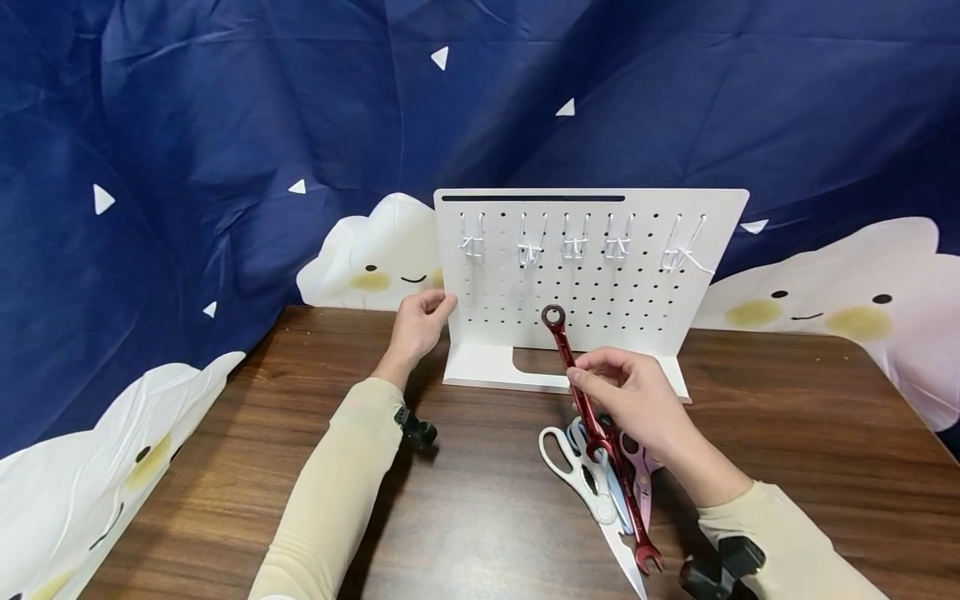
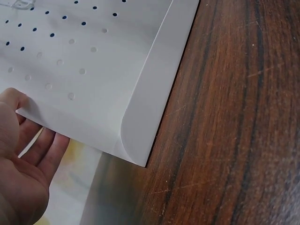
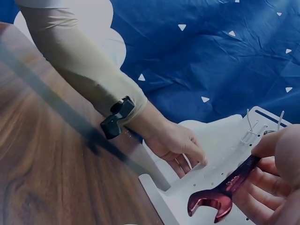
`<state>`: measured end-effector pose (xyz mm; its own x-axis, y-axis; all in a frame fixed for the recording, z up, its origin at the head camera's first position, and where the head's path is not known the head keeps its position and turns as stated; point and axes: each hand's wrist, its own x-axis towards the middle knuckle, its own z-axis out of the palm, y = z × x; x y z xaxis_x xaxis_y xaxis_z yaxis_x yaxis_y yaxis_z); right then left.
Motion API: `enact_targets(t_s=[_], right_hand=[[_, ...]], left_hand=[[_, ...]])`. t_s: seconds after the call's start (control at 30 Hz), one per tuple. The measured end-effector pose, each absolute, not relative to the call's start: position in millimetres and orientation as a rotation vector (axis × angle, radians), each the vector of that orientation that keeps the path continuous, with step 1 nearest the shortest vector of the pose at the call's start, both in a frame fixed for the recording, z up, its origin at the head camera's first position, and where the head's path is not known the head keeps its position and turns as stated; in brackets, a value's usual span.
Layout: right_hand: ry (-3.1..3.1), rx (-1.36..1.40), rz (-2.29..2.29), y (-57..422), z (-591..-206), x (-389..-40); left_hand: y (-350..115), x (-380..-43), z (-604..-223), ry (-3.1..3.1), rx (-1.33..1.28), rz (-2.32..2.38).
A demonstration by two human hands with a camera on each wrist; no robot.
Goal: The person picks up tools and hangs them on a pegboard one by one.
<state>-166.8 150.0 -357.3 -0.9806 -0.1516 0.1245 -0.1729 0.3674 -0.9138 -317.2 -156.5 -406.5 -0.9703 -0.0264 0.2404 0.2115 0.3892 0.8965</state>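
Observation:
My right hand [image 1: 633,396] holds a red combination wrench [image 1: 564,343] by its shaft, ring end up, in front of the white pegboard [image 1: 487,292]. In the right wrist view the open end of this wrench [image 3: 218,201] points toward the camera. With thumb in front and fingers behind, my left hand [image 1: 420,323] grips the pegboard's left edge; the left wrist view shows the same hold on the board [image 2: 101,93]. Below the right hand lie a second red wrench [image 1: 637,521], white-handled scissors [image 1: 592,492] and pink scissors [image 1: 643,475], partly overlapping.
Several white wire hooks [image 1: 575,237] hang in a row across the upper pegboard. The board's base [image 1: 480,367] stands on a brown wooden table [image 1: 465,492]. Behind it hangs a dark blue cloth [image 1: 337,100] with clouds and triangles. A light blue handle [image 1: 621,500] shows among the scissors.

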Motion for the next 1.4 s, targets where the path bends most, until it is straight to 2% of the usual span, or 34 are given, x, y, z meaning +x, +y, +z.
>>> enact_targets(t_s=[0.97, 1.4], right_hand=[[-2.532, 0.45, 1.691, 110.4, -338.4, -195.8], [-2.471, 0.418, 1.934, 93.9, -328.5, -211.7]], left_hand=[[-156.3, -316.3, -406.0, -2.429, -0.147, -1.632], [-156.5, -315.9, -405.9, -2.421, -0.147, -1.63]])
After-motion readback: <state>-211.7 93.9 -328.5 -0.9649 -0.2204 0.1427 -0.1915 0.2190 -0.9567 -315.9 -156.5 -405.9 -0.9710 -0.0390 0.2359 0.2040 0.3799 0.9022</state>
